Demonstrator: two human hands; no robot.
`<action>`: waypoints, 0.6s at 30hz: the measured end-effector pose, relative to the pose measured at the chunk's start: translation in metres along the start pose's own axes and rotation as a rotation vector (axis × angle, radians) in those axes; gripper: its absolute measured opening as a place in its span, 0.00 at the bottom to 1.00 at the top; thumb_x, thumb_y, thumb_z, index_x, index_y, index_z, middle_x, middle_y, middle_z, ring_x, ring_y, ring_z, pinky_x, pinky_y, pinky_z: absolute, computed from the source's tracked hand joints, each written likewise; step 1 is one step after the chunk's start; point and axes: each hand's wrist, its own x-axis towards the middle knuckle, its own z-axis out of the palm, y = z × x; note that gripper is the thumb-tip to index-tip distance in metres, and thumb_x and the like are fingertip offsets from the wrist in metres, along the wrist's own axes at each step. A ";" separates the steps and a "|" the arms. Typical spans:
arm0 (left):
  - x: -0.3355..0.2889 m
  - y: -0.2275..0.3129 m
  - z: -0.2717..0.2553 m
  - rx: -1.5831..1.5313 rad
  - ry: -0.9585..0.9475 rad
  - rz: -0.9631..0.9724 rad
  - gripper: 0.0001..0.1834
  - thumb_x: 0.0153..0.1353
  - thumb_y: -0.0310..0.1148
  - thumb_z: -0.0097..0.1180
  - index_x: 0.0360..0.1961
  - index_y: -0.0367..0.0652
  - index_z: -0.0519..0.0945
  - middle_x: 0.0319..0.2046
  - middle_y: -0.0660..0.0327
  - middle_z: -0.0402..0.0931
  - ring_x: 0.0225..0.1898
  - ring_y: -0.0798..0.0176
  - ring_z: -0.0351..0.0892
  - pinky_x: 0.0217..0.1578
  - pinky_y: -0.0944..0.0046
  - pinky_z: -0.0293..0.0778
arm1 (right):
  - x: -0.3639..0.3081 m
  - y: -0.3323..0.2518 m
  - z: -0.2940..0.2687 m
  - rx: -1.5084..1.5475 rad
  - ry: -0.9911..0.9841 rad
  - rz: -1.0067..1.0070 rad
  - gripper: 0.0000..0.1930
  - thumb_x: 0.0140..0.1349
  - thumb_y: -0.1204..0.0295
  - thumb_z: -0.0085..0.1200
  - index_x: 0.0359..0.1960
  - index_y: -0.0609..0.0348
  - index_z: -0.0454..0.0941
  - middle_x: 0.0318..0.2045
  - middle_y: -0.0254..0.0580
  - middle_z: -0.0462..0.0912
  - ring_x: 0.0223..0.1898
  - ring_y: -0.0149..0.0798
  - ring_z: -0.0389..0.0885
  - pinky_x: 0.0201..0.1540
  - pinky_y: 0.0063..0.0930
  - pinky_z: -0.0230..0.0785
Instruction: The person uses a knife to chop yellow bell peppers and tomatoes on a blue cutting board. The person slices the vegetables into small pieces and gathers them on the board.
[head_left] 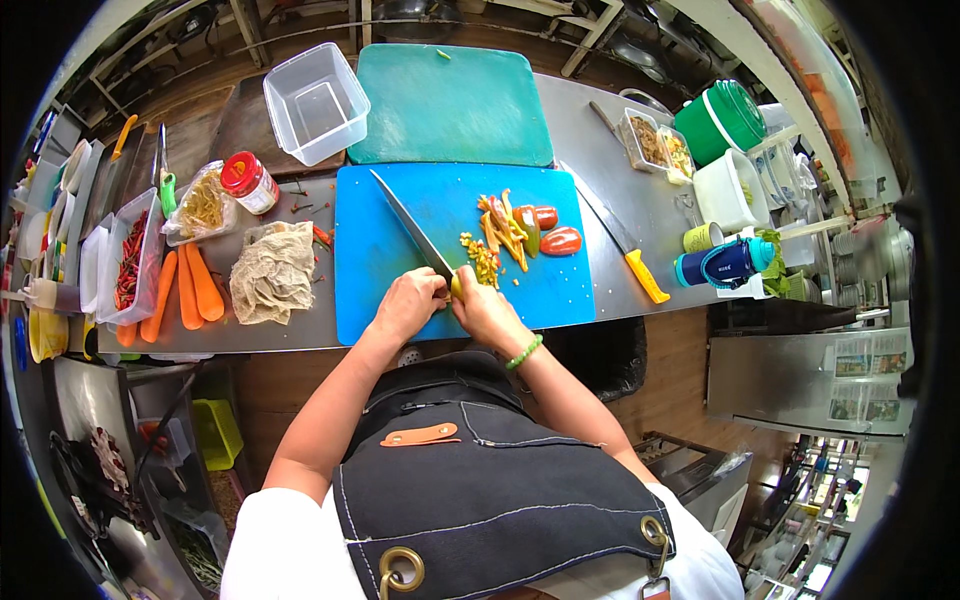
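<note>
The right-hand grip (486, 308) is clasping a long, pointed steel knife (413, 227); the left-hand grip (406, 303) I can't tell. Small yellow dice (485, 262) are lying cut; glossy red ovals (561, 241) are seemingly waiting.

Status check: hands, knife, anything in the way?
Right hand gripping knife. Left hand close beside it. Both over blue board; chopped bits just beyond right hand, nothing visibly blocking knife.

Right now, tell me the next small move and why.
I'd probably ease the left hand slightly back from the long knife: that hand's fingers sit close by the blade, near the end the right hand seems to hold.
</note>
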 end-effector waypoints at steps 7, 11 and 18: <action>-0.010 0.008 -0.007 0.102 0.115 -0.084 0.11 0.44 0.24 0.72 0.28 0.35 0.81 0.32 0.50 0.80 0.37 0.44 0.81 0.39 0.51 0.78 | -0.028 -0.012 -0.020 -0.032 -0.079 0.083 0.14 0.69 0.67 0.50 0.49 0.56 0.61 0.29 0.64 0.82 0.34 0.70 0.81 0.36 0.63 0.72; -0.011 0.004 -0.001 0.076 0.074 -0.157 0.11 0.45 0.25 0.72 0.28 0.36 0.81 0.29 0.50 0.80 0.35 0.44 0.82 0.38 0.50 0.78 | -0.044 -0.019 -0.027 -0.057 -0.111 0.107 0.14 0.69 0.68 0.50 0.50 0.56 0.60 0.29 0.64 0.82 0.34 0.70 0.81 0.36 0.62 0.72; -0.010 0.000 0.004 0.057 0.073 -0.109 0.10 0.46 0.25 0.71 0.29 0.36 0.82 0.30 0.50 0.81 0.34 0.45 0.82 0.37 0.51 0.78 | -0.004 -0.009 0.000 -0.059 -0.028 0.026 0.12 0.68 0.68 0.48 0.48 0.58 0.63 0.30 0.63 0.84 0.34 0.66 0.84 0.36 0.60 0.75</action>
